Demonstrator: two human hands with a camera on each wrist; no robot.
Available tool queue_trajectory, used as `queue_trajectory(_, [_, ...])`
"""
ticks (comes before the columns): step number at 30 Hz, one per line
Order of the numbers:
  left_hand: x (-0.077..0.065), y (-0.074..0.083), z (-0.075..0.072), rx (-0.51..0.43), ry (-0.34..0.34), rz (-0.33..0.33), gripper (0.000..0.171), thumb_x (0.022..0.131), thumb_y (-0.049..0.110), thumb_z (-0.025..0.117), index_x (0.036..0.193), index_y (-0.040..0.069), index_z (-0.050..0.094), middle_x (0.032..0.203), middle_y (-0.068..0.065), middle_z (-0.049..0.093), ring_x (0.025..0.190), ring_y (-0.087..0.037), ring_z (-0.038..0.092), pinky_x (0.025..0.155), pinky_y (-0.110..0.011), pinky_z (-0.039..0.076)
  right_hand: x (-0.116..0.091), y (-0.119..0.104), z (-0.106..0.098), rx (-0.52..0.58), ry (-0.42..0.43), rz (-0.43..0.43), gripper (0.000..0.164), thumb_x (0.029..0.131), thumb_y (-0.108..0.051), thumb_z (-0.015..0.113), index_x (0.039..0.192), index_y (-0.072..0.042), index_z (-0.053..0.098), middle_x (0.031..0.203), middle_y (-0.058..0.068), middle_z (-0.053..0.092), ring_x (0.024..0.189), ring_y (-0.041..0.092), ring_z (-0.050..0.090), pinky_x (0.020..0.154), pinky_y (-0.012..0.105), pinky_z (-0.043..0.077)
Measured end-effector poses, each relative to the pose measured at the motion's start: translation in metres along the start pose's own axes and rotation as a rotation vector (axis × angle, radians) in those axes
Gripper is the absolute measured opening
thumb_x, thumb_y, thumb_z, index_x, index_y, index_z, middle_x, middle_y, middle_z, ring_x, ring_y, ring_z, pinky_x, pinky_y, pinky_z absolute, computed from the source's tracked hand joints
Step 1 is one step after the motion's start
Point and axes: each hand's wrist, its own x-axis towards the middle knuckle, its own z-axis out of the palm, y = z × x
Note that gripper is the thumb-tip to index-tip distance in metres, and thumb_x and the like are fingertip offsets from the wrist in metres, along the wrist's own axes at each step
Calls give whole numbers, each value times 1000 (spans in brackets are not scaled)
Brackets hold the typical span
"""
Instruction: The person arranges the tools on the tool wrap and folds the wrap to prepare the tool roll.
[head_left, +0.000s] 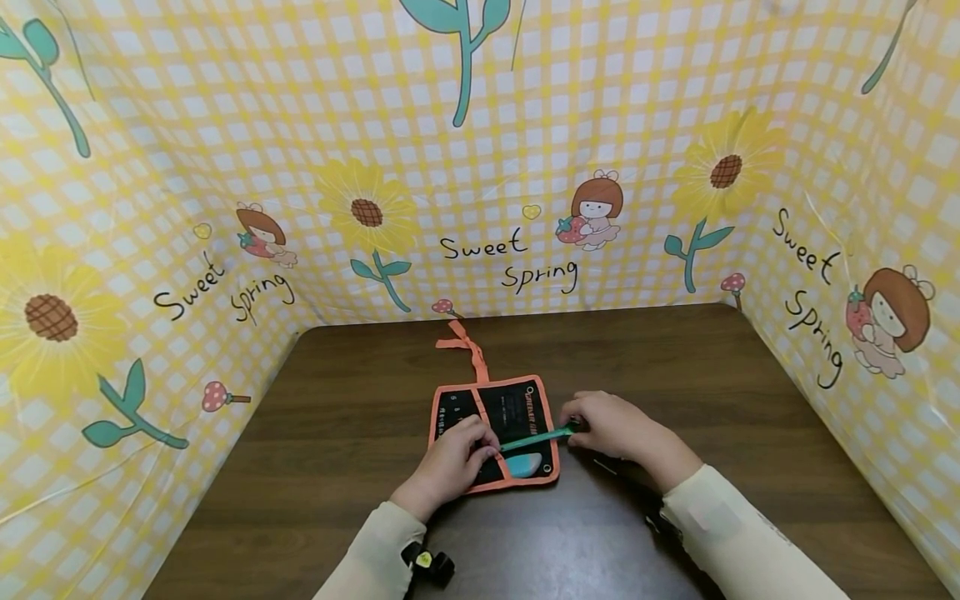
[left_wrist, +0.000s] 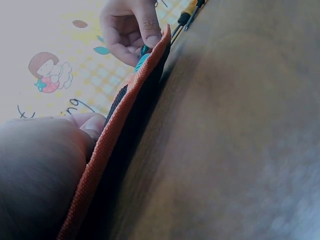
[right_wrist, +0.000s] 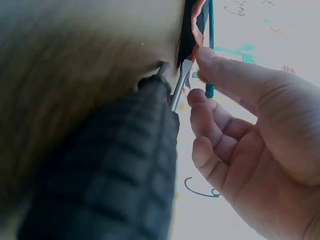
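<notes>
A black fabric tool pouch (head_left: pixel 516 408) with orange trim lies spread out on the table. My left hand (head_left: pixel 459 457) is over its left half, fingertips and thumb pinching at the orange band (head_left: pixel 481 406) that runs across it. Between my hands stretches a slim green stick-like tool (head_left: pixel 536 439), its left end right at that band. At the pouch's right edge, my right hand (head_left: pixel 611 423) pinches the tool's other end between thumb and fingers. Below the tool, a light-blue rounded piece (head_left: pixel 522 465) sits on the pouch.
Screwdrivers (right_wrist: pixel 107 150) with dark handles lie on the table beside my right wrist. An orange tie strap (head_left: pixel 474 348) runs from the pouch's far edge toward the back of the wooden table (head_left: pixel 337 417). Yellow checked cloth (head_left: pixel 480 167) encloses the back and both sides.
</notes>
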Motion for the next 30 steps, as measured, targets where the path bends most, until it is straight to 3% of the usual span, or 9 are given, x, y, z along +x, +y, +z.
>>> queue_trajectory(8, [0,-1,0,-9,-1,4,19,102,14,70,96,31,66,102,16,58,87,-5,58,78,-29,53,-2,3,-3,97,-25,54,17,89,-9,84,101,-16,74,87,-8,64,78,8,60,71,32,53])
queue_trajectory(18, [0,-2,1,6,3,4,17,102,15,70,96,31,66,101,17,56,87,-4,57,78,-28,53,0,2,-7,56,-7,-49,16,89,-8,84,95,-19,74,84,-5,57,72,11,52,64,30,46])
queue_trajectory(30, [0,0,0,71,35,-9,15,102,22,72,96,35,66,101,21,57,87,-1,59,79,-29,53,10,-14,-9,59,-65,-43,10,93,-10,81,101,-14,77,86,-5,59,74,9,54,66,30,49])
